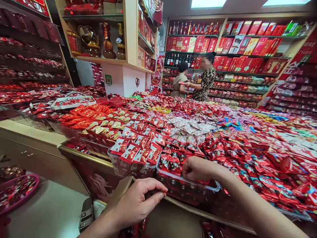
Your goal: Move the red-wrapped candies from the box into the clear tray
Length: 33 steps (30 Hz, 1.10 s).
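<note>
My left hand [143, 200] hovers over an open cardboard box [173, 218]. Its thumb and index finger are curved with a small gap between them, and no item shows in the hand. My right hand [199, 169] reaches into a clear plastic bin [188, 183] of red-and-black wrapped candies [173, 158]. Its fingers are curled down among the wrappers, so whatever they hold is hidden. Left of that bin stands another clear bin [133, 170] filled with red-and-white candy packets [142, 142]. Some dark red packets [136, 229] are visible low in the box.
Heaps of wrapped sweets [260, 158] spread over the counter to the right and back. Two people [204, 82] stand beyond it, before shelves of bottles and red boxes [247, 46]. A pink basin [34, 181] and a sandal [86, 211] are on the floor at left.
</note>
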Each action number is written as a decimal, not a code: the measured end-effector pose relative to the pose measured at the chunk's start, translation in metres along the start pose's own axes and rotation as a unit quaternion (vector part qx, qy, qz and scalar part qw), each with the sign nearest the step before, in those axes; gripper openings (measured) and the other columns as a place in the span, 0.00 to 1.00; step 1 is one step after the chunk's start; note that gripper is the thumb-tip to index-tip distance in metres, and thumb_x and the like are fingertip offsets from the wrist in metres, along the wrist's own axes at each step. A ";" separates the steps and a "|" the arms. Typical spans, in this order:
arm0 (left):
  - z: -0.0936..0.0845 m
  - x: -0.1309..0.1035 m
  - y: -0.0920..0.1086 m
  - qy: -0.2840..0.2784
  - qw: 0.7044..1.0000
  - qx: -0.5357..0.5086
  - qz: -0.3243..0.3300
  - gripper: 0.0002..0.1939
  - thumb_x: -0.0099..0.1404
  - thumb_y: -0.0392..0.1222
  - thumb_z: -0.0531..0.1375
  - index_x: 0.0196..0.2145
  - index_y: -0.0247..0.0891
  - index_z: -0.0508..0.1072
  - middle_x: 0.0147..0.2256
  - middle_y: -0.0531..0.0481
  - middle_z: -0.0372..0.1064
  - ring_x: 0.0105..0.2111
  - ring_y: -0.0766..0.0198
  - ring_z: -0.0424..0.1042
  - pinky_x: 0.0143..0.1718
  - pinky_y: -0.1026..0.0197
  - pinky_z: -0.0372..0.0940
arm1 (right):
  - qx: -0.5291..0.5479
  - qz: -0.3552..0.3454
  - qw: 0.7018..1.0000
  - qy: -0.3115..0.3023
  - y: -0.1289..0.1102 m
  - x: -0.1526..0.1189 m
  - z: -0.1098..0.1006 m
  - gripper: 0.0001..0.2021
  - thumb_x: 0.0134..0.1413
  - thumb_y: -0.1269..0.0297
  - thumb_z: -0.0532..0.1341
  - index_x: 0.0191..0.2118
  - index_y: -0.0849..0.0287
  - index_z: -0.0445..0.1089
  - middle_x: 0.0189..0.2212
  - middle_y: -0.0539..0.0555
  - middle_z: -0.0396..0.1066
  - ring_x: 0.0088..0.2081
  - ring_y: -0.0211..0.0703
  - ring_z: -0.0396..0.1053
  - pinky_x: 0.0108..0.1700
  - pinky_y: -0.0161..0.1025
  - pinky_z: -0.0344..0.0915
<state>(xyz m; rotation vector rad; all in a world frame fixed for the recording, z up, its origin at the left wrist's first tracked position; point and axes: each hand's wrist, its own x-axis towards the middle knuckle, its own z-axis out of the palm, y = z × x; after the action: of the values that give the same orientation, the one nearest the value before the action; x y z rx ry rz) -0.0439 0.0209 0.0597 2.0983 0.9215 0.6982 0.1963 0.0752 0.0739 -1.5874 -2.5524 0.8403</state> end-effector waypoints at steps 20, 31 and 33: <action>0.012 -0.008 -0.014 -0.055 0.998 0.013 -0.026 0.09 0.61 0.40 0.53 0.35 0.41 0.72 0.33 0.54 0.71 0.34 0.66 0.68 0.36 0.67 0.59 | -0.004 0.030 0.999 -0.026 0.005 -0.004 0.000 0.10 0.33 0.71 0.54 0.24 0.59 0.72 0.17 0.47 0.66 0.20 0.34 0.61 0.21 0.28 0.53; 0.017 -0.009 -0.020 -0.065 0.997 0.006 -0.034 0.08 0.60 0.39 0.55 0.36 0.42 0.73 0.33 0.56 0.71 0.34 0.68 0.68 0.36 0.70 0.58 | -0.022 0.024 0.999 -0.027 0.008 -0.003 0.000 0.05 0.36 0.72 0.53 0.22 0.58 0.66 0.16 0.46 0.62 0.20 0.32 0.58 0.22 0.29 0.52; 0.017 -0.008 -0.022 -0.066 0.997 0.005 -0.032 0.08 0.60 0.39 0.55 0.36 0.42 0.72 0.33 0.56 0.71 0.34 0.68 0.68 0.36 0.70 0.58 | -0.023 0.031 0.999 -0.026 0.010 -0.003 -0.001 0.05 0.38 0.70 0.54 0.24 0.58 0.67 0.18 0.47 0.64 0.21 0.33 0.59 0.22 0.29 0.53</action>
<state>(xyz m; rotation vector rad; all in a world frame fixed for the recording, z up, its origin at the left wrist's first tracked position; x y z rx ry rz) -0.0449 0.0177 0.0308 2.0864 0.9165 0.5171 0.2060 0.0766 0.0710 -1.6877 -2.5894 0.8456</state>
